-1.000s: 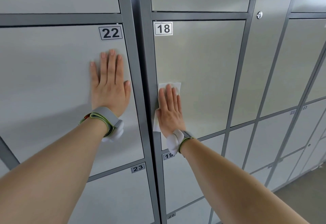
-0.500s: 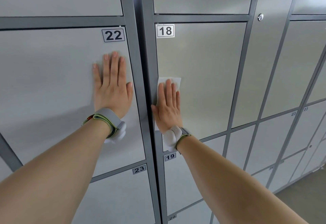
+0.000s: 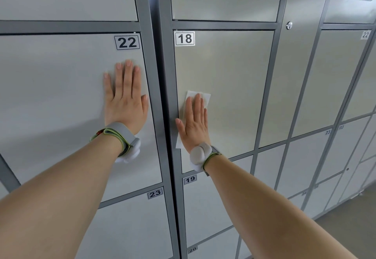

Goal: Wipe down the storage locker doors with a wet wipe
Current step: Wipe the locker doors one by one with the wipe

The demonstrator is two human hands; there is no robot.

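Observation:
Grey locker doors fill the view. My right hand (image 3: 194,124) lies flat with straight fingers on a white wet wipe (image 3: 206,97), pressing it against the left side of locker door 18 (image 3: 234,87). The wipe shows above my fingertips and below my thumb. My left hand (image 3: 125,97) rests flat, fingers straight, on the right part of locker door 22 (image 3: 57,95), holding nothing.
Dark grey frame posts (image 3: 160,95) separate the columns. Doors 23 (image 3: 130,228) and 19 (image 3: 205,203) sit below. A narrow panel with a round key lock (image 3: 289,25) stands to the right, with more lockers beyond. Grey floor (image 3: 350,228) shows at lower right.
My right hand has slid the wipe upward along the left edge of door 18. My left hand has stayed pressed on door 22.

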